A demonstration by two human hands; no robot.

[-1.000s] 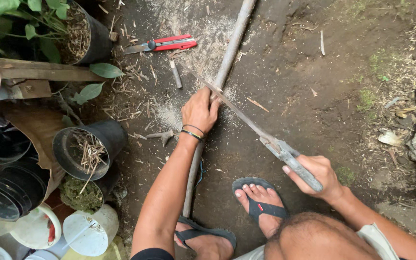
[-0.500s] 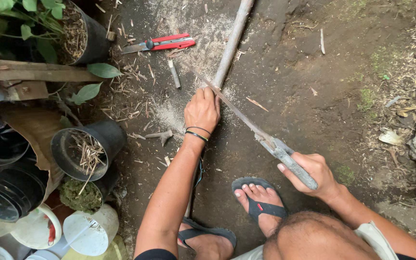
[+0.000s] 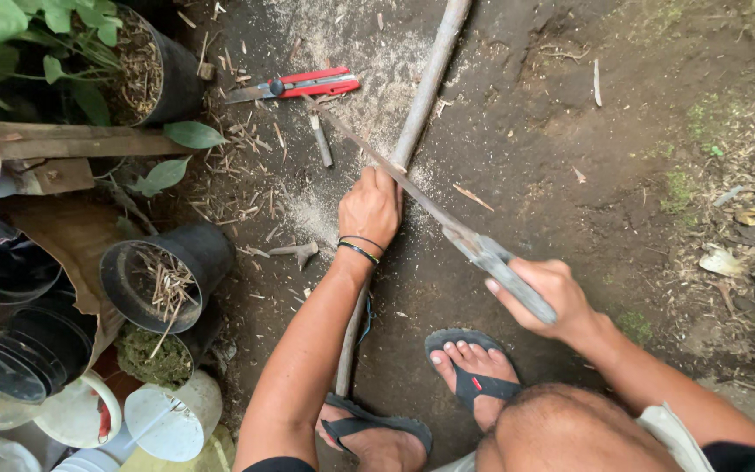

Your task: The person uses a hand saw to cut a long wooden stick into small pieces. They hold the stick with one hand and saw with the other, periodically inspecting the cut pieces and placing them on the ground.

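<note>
Head view shows us the bamboo pole (image 3: 419, 105) lying on the dirt ground (image 3: 570, 157), running from the top of the frame down under our foot. Our left hand (image 3: 370, 208) is clenched around the pole, pinning it. Our right hand (image 3: 545, 293), to the right of the pole, grips the grey handle of a hand saw (image 3: 412, 190), whose blade crosses the pole just above the left hand. Left of the pole lie red-handled shears (image 3: 299, 85) and a black pot (image 3: 163, 275).
</note>
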